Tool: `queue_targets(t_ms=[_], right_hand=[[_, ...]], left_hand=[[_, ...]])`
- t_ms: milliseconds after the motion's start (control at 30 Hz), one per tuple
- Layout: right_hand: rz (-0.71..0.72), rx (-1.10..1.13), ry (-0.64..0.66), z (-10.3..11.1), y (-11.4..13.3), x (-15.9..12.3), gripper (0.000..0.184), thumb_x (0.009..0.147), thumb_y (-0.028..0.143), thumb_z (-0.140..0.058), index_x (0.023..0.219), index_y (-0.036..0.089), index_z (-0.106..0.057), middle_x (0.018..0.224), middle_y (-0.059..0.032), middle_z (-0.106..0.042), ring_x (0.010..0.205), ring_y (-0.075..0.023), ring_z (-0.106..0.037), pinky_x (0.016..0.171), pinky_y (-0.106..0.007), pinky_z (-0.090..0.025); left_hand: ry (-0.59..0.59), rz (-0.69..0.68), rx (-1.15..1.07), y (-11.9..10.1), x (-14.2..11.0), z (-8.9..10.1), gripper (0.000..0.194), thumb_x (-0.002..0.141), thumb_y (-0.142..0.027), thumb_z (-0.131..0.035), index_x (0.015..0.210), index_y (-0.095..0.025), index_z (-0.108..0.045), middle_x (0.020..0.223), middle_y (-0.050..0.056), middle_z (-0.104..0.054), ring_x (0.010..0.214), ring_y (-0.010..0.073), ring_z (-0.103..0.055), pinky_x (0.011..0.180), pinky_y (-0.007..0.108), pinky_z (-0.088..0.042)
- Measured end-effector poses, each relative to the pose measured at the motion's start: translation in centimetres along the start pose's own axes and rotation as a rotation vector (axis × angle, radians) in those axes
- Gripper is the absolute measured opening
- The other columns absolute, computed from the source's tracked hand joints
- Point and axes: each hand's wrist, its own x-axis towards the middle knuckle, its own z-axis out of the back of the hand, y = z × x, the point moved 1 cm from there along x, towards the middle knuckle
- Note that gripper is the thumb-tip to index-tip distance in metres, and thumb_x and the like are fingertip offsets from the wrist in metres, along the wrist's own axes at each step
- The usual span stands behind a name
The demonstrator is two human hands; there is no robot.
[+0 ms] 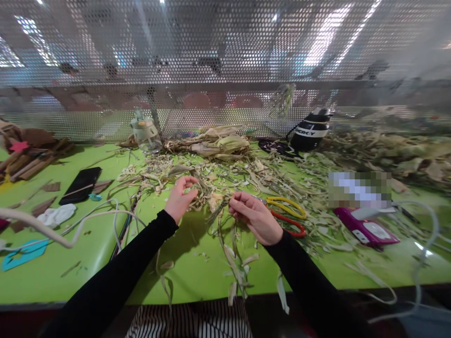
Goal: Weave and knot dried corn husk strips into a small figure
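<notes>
My right hand [256,217] pinches a bundle of dried corn husk strips [219,209] between thumb and fingertips. Long shreds from it hang down toward the table's front edge. On the other side of the bundle, my left hand [180,198] is curved with its thumb and fingers apart, just above loose husk scraps. Scissors with one yellow and one red handle [287,206] lie right beside my right hand, their blades mostly hidden behind it. A pile of whole dried husks [214,143] lies farther back.
Shredded husk litters the green table [190,277]. At the left are a black phone [81,184], white cables [95,213] and a blue tag [24,254]. A clear bottle [146,134] and a black bottle [310,131] stand before a perforated metal screen [225,56]. A purple device [368,230] lies at right.
</notes>
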Motion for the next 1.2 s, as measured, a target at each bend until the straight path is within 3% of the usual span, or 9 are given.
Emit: queue_targets(t_ms=[100,200,367,433,567,667,833,1000,1200], right_hand=[[0.020,-0.044,-0.031,-0.1,0.0,0.0,0.028,0.071,0.041,-0.071,0.079,0.018,-0.056,0.065,0.0032,-0.057,0.058,-0.0076,-0.049,0.055,-0.021,-0.038],[0.061,-0.132,-0.041,-0.3,-0.4,0.1,0.030,0.072,0.043,-0.069,0.082,0.018,-0.056,0.065,0.0032,-0.056,0.056,-0.0085,-0.047,0.054,-0.022,-0.037],[0.104,-0.326,0.024,-0.5,-0.1,0.0,0.032,0.079,0.049,-0.060,0.087,0.018,-0.056,0.071,0.0008,-0.059,0.061,-0.0111,-0.052,0.058,-0.024,-0.042],[0.129,-0.543,0.017,0.5,0.8,-0.1,0.034,0.083,0.051,-0.052,0.093,0.019,-0.057,0.079,-0.0023,-0.062,0.067,-0.0144,-0.056,0.061,-0.027,-0.045],[0.194,-1.290,-0.132,5.0,2.7,-0.2,0.026,0.086,0.040,-0.048,0.096,0.018,-0.058,0.095,-0.0106,-0.064,0.083,-0.0240,-0.060,0.074,-0.037,-0.046],[0.018,-1.700,-0.102,8.9,3.2,0.0,0.019,0.080,0.032,-0.052,0.085,0.016,-0.060,0.086,-0.0151,-0.065,0.084,-0.0301,-0.061,0.076,-0.041,-0.046],[0.007,-1.723,0.050,11.2,3.4,0.5,0.032,0.075,0.039,-0.055,0.096,0.015,-0.058,0.098,-0.0161,-0.066,0.090,-0.0292,-0.062,0.079,-0.038,-0.046],[-0.125,-1.803,-0.011,10.3,3.5,0.7,0.033,0.074,0.040,-0.052,0.093,0.014,-0.057,0.082,-0.0133,-0.068,0.071,-0.0271,-0.063,0.062,-0.034,-0.043],[-0.105,-1.878,-0.043,10.2,5.2,1.0,0.021,0.073,0.036,-0.052,0.076,0.017,-0.058,0.069,-0.0106,-0.064,0.062,-0.0242,-0.059,0.057,-0.033,-0.041]], left_hand=[[0.118,-0.066,0.062,-0.6,-0.6,-0.3,0.055,0.065,-0.026,-0.072,0.117,-0.024,-0.054,0.130,0.008,-0.049,0.114,0.0210,-0.047,0.083,0.027,-0.041],[0.377,-0.028,0.071,-0.8,-1.7,-1.7,0.044,0.064,-0.033,-0.075,0.105,-0.020,-0.063,0.107,0.007,-0.063,0.088,0.0171,-0.057,0.072,0.025,-0.043],[0.312,0.029,0.002,-0.5,-2.2,-2.9,0.025,0.064,-0.034,-0.075,0.079,-0.015,-0.067,0.072,0.002,-0.063,0.065,0.0123,-0.053,0.060,0.023,-0.039],[0.306,0.073,-0.070,-0.4,-1.9,-2.7,0.026,0.065,-0.035,-0.074,0.077,-0.014,-0.066,0.066,0.001,-0.062,0.059,0.0099,-0.050,0.055,0.021,-0.036],[0.308,0.168,-0.301,-0.7,-1.7,-2.2,0.031,0.063,-0.034,-0.076,0.080,-0.014,-0.061,0.069,0.001,-0.066,0.052,0.0067,-0.049,0.049,0.020,-0.034],[0.270,0.242,-0.444,-1.1,-1.8,-2.1,0.038,0.058,-0.029,-0.080,0.087,-0.015,-0.059,0.075,0.003,-0.068,0.056,0.0080,-0.056,0.052,0.020,-0.042],[0.256,0.284,-0.567,-1.7,-2.1,-2.0,0.034,0.060,-0.023,-0.080,0.084,-0.015,-0.058,0.074,0.003,-0.069,0.058,0.0082,-0.060,0.060,0.021,-0.049],[0.280,0.252,-0.644,-1.9,-1.7,-1.6,0.025,0.066,-0.021,-0.076,0.081,-0.013,-0.058,0.076,0.005,-0.069,0.061,0.0085,-0.063,0.063,0.021,-0.052],[0.274,0.236,-0.699,-1.8,-1.2,-1.4,0.023,0.069,-0.021,-0.073,0.083,-0.013,-0.056,0.077,0.006,-0.069,0.060,0.0078,-0.062,0.064,0.020,-0.053]])
